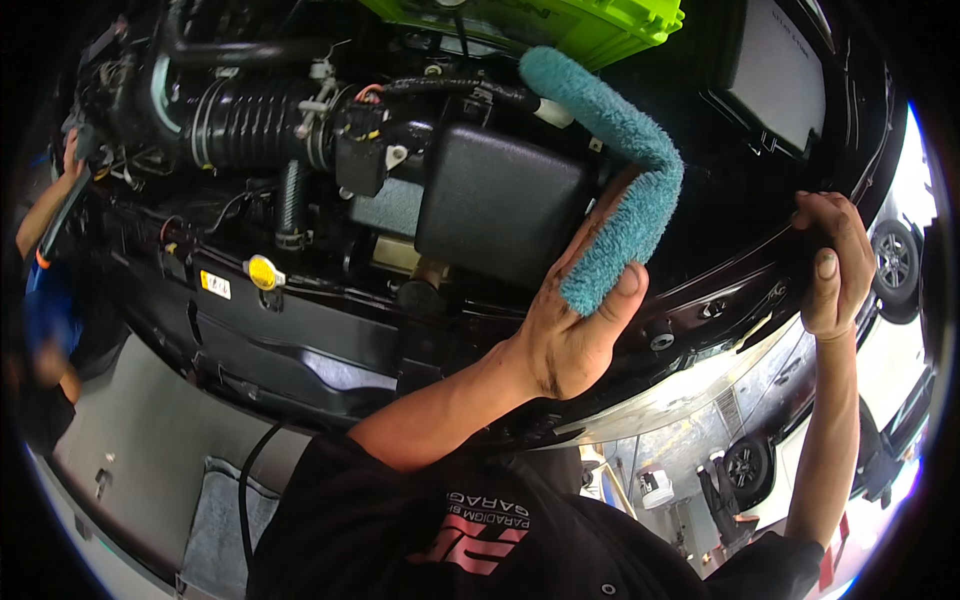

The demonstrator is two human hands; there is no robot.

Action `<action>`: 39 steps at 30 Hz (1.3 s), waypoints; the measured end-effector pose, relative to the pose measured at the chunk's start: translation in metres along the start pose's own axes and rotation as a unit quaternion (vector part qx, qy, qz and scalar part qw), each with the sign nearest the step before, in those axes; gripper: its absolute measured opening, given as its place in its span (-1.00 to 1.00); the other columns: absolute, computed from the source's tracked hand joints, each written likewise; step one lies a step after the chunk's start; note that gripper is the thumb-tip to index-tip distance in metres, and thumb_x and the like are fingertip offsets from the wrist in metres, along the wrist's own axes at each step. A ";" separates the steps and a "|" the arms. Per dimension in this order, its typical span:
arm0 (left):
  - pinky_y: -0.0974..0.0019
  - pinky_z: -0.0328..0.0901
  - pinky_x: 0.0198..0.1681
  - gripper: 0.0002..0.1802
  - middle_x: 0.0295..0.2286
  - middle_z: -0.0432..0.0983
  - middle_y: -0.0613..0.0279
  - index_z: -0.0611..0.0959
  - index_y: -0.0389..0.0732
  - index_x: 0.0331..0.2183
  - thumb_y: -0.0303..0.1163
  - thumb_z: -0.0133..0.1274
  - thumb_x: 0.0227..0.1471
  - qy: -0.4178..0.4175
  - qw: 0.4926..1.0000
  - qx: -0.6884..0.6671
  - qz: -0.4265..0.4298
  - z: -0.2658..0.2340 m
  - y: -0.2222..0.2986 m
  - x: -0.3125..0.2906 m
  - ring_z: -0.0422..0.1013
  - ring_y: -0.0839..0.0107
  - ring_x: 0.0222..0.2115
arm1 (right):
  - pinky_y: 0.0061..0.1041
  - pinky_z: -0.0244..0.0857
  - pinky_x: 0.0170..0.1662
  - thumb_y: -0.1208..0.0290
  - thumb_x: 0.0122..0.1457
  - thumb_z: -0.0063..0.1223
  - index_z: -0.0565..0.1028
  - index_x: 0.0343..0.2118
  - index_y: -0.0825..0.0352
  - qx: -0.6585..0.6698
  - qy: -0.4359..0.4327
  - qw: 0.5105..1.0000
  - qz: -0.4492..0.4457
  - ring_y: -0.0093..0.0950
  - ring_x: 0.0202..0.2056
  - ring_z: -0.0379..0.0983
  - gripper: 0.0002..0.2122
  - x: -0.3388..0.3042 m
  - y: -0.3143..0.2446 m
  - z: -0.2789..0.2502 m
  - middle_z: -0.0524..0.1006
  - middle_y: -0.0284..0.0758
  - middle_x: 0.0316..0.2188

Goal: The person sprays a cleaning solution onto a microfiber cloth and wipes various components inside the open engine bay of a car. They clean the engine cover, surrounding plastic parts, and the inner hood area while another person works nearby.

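Note:
My left hand reaches over the front of an open engine bay, its thumb pressed on a fluffy teal microfiber cloth. The cloth runs as a long, bent strip along the fingers and past them toward the back; it hides most of the fingers. Beside it sits a black plastic engine box. To the right, my right hand is raised near the black fender edge, with fingers loosely bent, the thumb apart and nothing seen in it.
A bright green battery stands at the back, a black covered box to its right. A ribbed intake hose and yellow cap lie left. Another person's arm reaches in at far left. A car wheel shows at right.

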State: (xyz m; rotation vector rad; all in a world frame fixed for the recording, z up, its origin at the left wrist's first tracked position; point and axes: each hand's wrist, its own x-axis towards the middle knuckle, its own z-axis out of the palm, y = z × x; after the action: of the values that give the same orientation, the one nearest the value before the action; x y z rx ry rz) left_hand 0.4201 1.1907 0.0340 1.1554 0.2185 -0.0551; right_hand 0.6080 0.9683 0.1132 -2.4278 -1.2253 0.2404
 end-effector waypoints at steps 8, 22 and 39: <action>0.05 0.34 0.05 -0.47 -0.18 0.56 -0.19 0.59 -0.28 -0.04 -0.03 -0.21 0.29 -0.166 0.960 0.004 -0.224 0.035 -0.035 0.084 0.48 0.00 -0.04 | -0.44 0.30 -0.26 0.04 0.34 -0.29 0.54 -0.13 0.57 -0.025 -0.007 0.999 0.025 -0.37 -0.40 0.45 -0.44 -0.003 0.000 0.003 0.49 -0.13 -0.48; 0.19 0.36 0.02 -0.57 -0.12 0.59 0.00 0.63 -0.14 -0.07 -0.08 -0.05 0.16 -0.134 0.970 0.170 -0.108 0.168 -0.162 0.231 0.50 0.15 -0.05 | -0.39 0.28 -0.13 -0.01 0.38 -0.39 0.52 -0.13 0.62 -0.028 -0.019 0.999 0.022 -0.36 -0.35 0.43 -0.36 0.013 -0.010 0.006 0.48 -0.15 -0.44; 0.15 0.34 0.05 -0.46 -0.01 0.49 -0.26 0.53 -0.38 0.04 -0.17 -0.26 0.29 -0.146 0.963 0.225 0.018 0.109 -0.169 0.212 0.43 0.06 0.06 | -0.45 0.26 -0.30 0.16 0.33 -0.24 0.55 -0.16 0.57 -0.031 -0.019 0.999 -0.026 -0.34 -0.46 0.38 -0.53 0.033 -0.027 0.007 0.43 -0.19 -0.54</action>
State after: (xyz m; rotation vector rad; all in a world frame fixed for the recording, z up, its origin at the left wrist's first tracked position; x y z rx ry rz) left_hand 0.6169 1.0371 -0.1187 1.5846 -0.0837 -0.2523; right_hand 0.6058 1.0110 0.1195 -2.4510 -1.3280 0.2376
